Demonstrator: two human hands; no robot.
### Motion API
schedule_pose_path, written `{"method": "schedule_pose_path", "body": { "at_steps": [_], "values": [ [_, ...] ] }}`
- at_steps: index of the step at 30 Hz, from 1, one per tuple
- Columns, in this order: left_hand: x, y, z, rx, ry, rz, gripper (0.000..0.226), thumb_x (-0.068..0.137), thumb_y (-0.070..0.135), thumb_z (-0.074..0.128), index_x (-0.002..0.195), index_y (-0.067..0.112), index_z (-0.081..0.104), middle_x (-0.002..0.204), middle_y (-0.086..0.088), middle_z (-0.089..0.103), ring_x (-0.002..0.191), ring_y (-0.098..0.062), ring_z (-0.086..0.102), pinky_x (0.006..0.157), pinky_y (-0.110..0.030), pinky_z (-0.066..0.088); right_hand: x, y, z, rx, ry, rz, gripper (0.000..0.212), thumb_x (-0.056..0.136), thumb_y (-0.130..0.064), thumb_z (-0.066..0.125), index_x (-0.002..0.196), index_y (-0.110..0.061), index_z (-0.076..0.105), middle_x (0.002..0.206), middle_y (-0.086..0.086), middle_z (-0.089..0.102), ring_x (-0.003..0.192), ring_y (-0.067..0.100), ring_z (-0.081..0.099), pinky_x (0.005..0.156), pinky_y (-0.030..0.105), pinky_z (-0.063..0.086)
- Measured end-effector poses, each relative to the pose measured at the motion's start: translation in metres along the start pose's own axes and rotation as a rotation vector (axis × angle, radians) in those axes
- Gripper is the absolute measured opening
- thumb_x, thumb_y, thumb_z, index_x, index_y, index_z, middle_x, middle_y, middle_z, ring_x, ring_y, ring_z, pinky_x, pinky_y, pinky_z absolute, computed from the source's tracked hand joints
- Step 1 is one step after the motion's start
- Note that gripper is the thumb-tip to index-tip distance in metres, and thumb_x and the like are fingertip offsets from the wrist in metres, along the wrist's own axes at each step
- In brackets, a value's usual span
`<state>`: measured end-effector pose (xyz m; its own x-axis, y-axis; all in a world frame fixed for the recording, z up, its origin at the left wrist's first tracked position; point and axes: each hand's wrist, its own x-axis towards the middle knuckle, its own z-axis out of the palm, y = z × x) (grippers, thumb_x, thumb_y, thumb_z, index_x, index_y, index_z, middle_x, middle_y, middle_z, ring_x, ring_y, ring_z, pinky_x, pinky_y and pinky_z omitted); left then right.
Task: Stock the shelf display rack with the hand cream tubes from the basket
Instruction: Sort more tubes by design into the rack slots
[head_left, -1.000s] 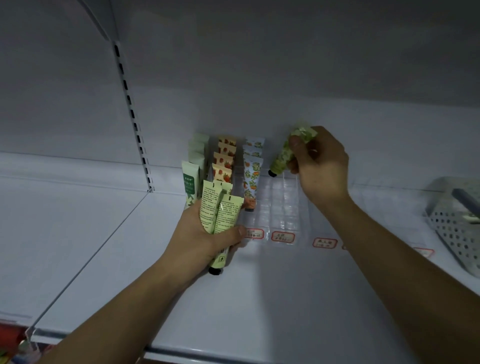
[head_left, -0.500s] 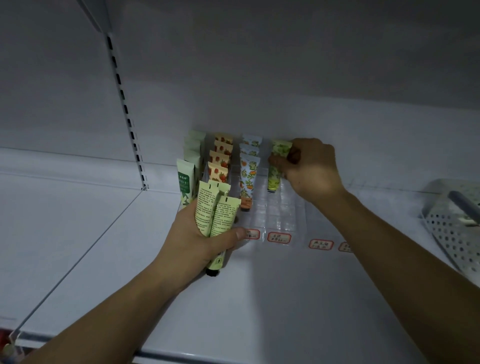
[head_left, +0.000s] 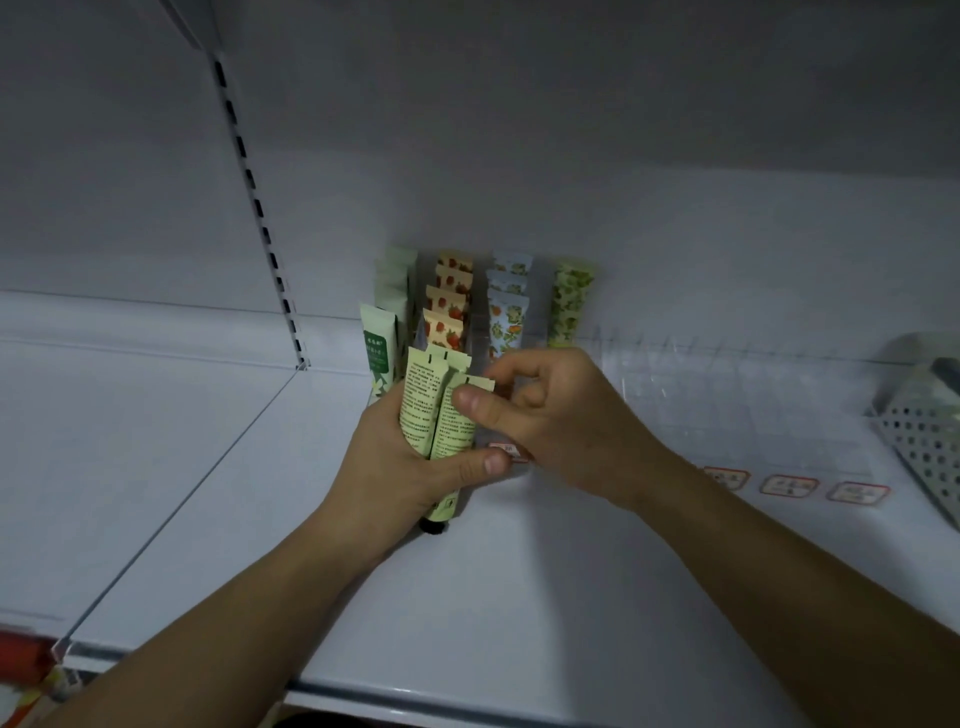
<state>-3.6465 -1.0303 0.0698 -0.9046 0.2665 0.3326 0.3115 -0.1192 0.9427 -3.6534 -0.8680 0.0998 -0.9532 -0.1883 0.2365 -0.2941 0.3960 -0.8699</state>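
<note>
My left hand (head_left: 410, 462) grips two pale green hand cream tubes (head_left: 434, 410) upright, caps down. My right hand (head_left: 550, 415) pinches the top of the right-hand tube between thumb and fingers. Behind them a clear display rack (head_left: 727, 384) stands on the shelf. Its left rows hold white-green tubes (head_left: 378, 345), strawberry-print tubes (head_left: 447, 312) and blue floral tubes (head_left: 506, 312). One green floral tube (head_left: 569, 304) stands alone at the back of the fourth row. The grey perforated basket (head_left: 922, 431) sits at the far right.
Red-bordered price labels (head_left: 789, 486) run along the rack's front. A slotted upright (head_left: 260, 208) and a shelf divider (head_left: 171, 499) lie to the left. The white shelf's front edge (head_left: 415, 699) is near me, and another shelf hangs overhead.
My right hand let go of the green floral tube, left standing at the back of the fourth row, and came back to pinch a pale green tube in my left hand.
</note>
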Motion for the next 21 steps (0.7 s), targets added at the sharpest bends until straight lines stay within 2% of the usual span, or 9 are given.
{"method": "schedule_pose_path", "body": {
  "at_steps": [3,6,8,11,14,16,19,21],
  "values": [
    [0.001,-0.002,-0.001,0.005,0.000,-0.033,0.044,0.065,-0.004,0.082,0.102,0.012,0.065,0.080,0.005,0.075,0.071,-0.008,0.071,0.061,-0.021,0.056,0.000,0.001,-0.007,0.144,-0.044,0.067,0.013,0.096,-0.016,0.066,0.095,-0.003,0.069,0.049,-0.004,0.059,0.038,0.008,0.049,0.040,0.018,0.038],
    [0.000,-0.005,-0.003,-0.021,0.015,-0.088,0.036,0.075,0.013,0.083,0.103,0.006,0.062,0.076,-0.006,0.070,0.062,-0.021,0.067,0.054,-0.035,0.053,0.003,0.001,-0.017,0.352,-0.005,0.106,0.010,0.102,-0.012,0.053,0.098,-0.011,0.062,0.058,0.003,0.056,0.041,0.016,0.048,0.039,0.020,0.035],
    [0.000,-0.006,-0.004,-0.041,0.026,-0.111,0.031,0.083,0.019,0.076,0.104,0.004,0.059,0.074,-0.003,0.069,0.056,-0.023,0.065,0.052,-0.031,0.049,0.006,0.002,-0.022,0.513,0.042,0.118,0.018,0.103,-0.008,0.044,0.098,-0.011,0.061,0.062,0.006,0.051,0.043,0.019,0.048,0.041,0.021,0.034],
    [-0.001,-0.006,-0.002,-0.020,0.026,-0.094,0.029,0.078,0.016,0.073,0.102,0.004,0.060,0.074,-0.003,0.069,0.056,-0.018,0.063,0.051,-0.028,0.050,0.007,0.001,-0.021,0.652,0.024,0.116,0.020,0.099,-0.016,0.044,0.096,-0.008,0.062,0.072,0.010,0.053,0.049,0.022,0.049,0.045,0.026,0.036],
    [-0.001,-0.007,-0.002,0.001,0.024,-0.037,0.037,0.072,0.006,0.077,0.105,-0.001,0.062,0.080,-0.007,0.070,0.061,-0.014,0.062,0.054,-0.025,0.052,0.005,0.002,-0.014,0.576,-0.027,0.093,0.020,0.095,-0.026,0.057,0.098,-0.007,0.063,0.079,0.008,0.061,0.059,0.023,0.054,0.049,0.031,0.044],
    [0.000,-0.007,-0.002,-0.008,0.031,-0.029,0.037,0.071,0.003,0.078,0.105,0.000,0.063,0.081,-0.007,0.072,0.062,-0.014,0.062,0.053,-0.025,0.052,0.003,0.003,-0.010,0.408,-0.002,0.040,0.012,0.095,-0.019,0.065,0.103,-0.010,0.068,0.077,0.002,0.065,0.063,0.020,0.057,0.054,0.034,0.051],
    [0.000,-0.007,-0.002,-0.018,0.033,-0.020,0.039,0.070,0.000,0.077,0.106,0.000,0.064,0.082,-0.003,0.074,0.064,-0.009,0.065,0.054,-0.021,0.052,0.000,0.005,-0.008,0.326,0.048,0.021,0.012,0.096,-0.011,0.064,0.104,-0.013,0.072,0.077,0.002,0.067,0.063,0.017,0.059,0.059,0.031,0.055],
    [0.000,-0.008,-0.002,-0.001,0.055,-0.031,0.038,0.070,0.004,0.078,0.105,-0.003,0.062,0.078,-0.004,0.072,0.061,-0.010,0.064,0.054,-0.021,0.052,0.002,0.006,-0.011,0.296,0.098,0.003,0.014,0.097,-0.011,0.062,0.106,-0.008,0.073,0.072,0.002,0.067,0.060,0.014,0.060,0.058,0.027,0.055]
  ]
}}
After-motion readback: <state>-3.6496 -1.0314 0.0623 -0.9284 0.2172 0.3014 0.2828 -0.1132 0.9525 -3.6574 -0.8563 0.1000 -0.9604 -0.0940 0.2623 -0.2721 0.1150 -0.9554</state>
